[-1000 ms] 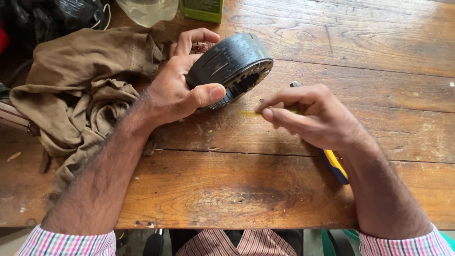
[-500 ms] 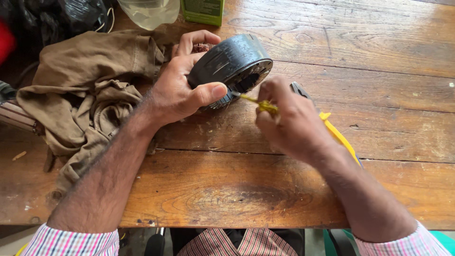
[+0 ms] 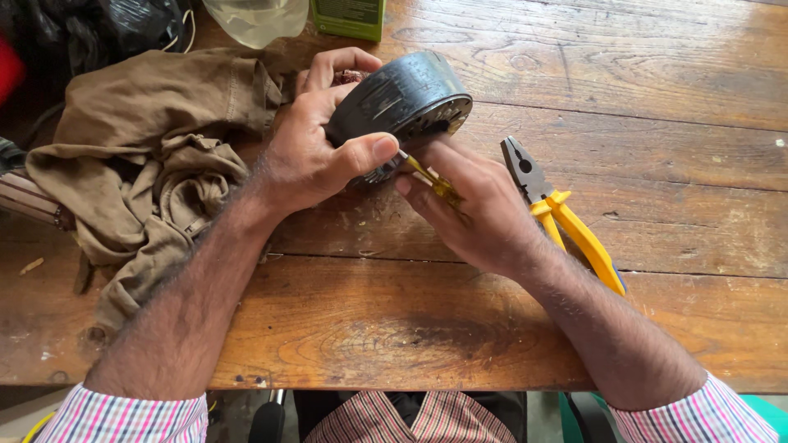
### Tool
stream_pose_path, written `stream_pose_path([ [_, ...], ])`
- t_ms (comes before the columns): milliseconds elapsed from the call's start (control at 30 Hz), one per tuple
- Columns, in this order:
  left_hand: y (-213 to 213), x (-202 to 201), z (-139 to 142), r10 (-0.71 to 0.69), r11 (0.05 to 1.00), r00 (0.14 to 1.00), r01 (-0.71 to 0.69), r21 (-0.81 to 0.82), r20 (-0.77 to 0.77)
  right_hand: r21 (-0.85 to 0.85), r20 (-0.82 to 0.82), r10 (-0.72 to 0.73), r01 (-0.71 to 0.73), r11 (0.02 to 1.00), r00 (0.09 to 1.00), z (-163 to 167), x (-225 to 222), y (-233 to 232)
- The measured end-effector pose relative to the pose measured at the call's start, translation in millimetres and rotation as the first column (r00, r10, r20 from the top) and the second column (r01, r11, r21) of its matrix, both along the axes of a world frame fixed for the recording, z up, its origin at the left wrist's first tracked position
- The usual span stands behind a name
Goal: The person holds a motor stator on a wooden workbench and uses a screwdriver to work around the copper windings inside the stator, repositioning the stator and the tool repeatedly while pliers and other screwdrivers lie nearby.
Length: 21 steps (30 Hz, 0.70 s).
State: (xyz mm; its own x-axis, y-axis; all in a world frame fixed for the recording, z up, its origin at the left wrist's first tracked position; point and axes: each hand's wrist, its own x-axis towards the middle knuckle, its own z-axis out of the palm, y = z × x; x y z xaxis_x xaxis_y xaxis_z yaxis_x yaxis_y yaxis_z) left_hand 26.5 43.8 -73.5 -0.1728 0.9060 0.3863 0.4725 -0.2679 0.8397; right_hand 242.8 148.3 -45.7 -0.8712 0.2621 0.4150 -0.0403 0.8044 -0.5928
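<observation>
Fingers of the left hand [image 3: 316,152] clamp the black motor [image 3: 402,102]; right hand [image 3: 472,205] pinches a yellow wire [image 3: 427,176].

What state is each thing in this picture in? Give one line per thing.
Round black motor part: tilted on edge, gripped by left hand.
Yellow-handled tool: in right hand, tip at the part's rim.
Pliers: flat on table, untouched, jaws shut.
Brown cloth: crumpled.

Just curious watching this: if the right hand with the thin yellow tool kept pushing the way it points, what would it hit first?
Most likely the dark round metal part: the right hand points its tool's tip at its lower rim.
</observation>
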Motion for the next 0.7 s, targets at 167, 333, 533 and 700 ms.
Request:
stream_pose_path([
  [167, 1.8, -2.2, -1.2, 0.024, 0.999, 0.998, -0.022, 0.03, -0.051, -0.207, 0.014, -0.049, 0.051, 0.977, 0.999, 1.0, 2.0, -1.0],
  [333, 2.5, 4.9, 2.6, -0.011, 0.996, 0.999, 0.013, 0.085, -0.03, -0.274, 0.038, -0.064, 0.072, 0.959, 0.997, -5.0, 11.5, -0.9],
  [533, 1.9, 12.5, 6.8, -0.061, 0.997, 0.993, 0.055, 0.059, 0.103, -0.527, -0.053, -0.026, -0.006, 0.85, 0.998, -11.4, 19.8, 2.4],
  [700, -4.7, 9.0, -3.7, 0.019, 1.0, 0.999, -0.019, -0.018, -0.028, -0.704, 0.07, -0.114, 0.13, 0.698, 0.991, -11.6, 19.9, 8.5],
])
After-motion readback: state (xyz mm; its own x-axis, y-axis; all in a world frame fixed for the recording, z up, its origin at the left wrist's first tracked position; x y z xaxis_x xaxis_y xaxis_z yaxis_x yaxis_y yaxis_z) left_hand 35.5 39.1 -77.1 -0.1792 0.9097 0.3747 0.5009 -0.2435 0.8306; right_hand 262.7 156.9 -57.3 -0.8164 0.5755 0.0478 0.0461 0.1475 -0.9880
